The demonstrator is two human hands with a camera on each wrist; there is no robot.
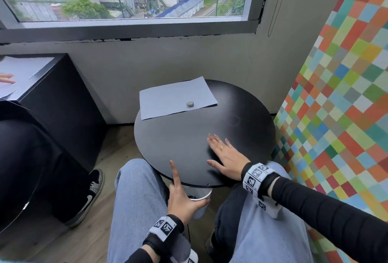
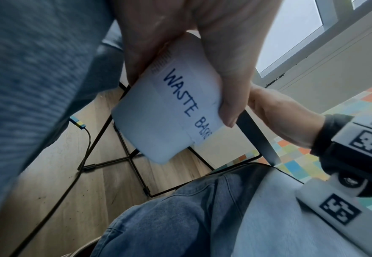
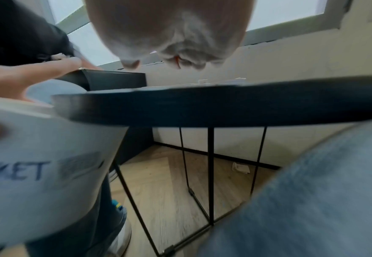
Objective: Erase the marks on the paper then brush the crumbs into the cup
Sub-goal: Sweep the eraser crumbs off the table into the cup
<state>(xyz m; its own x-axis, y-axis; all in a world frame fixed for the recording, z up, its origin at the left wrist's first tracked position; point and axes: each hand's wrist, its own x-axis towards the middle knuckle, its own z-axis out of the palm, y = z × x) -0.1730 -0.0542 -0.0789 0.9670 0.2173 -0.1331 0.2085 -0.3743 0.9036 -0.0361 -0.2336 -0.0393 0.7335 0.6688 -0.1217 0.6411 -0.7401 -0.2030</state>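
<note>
A small round black table [image 1: 241, 115] stands before a seated person in blue jeans; it serves as the landmark here. The right hand [image 1: 225, 157] lies palm down on the tabletop near the table's near edge, fingers straight and spread, grasping nothing; a ring sits on one finger, and the forearm in a black sleeve reaches in from the table's right side. The left hand [image 1: 182, 199] is just below the table's near edge, between the knees, holding a white paper cup [image 1: 200, 198] against the rim of the tabletop; thumb and fingers wrap the cup wall, while the index finger points up over the table edge. From the left wrist view the cup [image 2: 165, 113] bears handwritten blue letters, "WASTE" being readable. A sheet of paper [image 1: 174, 96] lies at the table's far side, one corner overhanging the edge; a small grey eraser [image 1: 190, 104] rests on the paper, well apart from both hands.
</note>
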